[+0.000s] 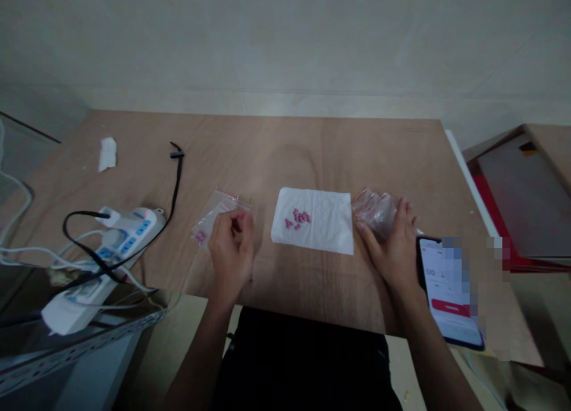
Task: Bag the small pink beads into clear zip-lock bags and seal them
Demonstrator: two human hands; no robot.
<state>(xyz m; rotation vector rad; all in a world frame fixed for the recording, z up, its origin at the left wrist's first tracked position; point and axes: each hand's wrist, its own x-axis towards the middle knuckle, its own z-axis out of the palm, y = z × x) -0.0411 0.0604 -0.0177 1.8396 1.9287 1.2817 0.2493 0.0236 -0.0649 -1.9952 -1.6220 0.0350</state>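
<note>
My left hand is closed in a pinch over the right side of a clear zip bag. What its fingertips hold is hidden. A few small pink pieces show in the bag's lower left corner. On a white paper sheet between my hands lies a cluster of several small pink, round pieces. My right hand rests on the table with thumb and fingers apart, around a bunch of clear zip bags and touching its edge.
A phone lies to the right of my right hand. At left, a white power strip with plugs and cables sits by the table edge, a black cord running beside it. A white scrap lies at the back left.
</note>
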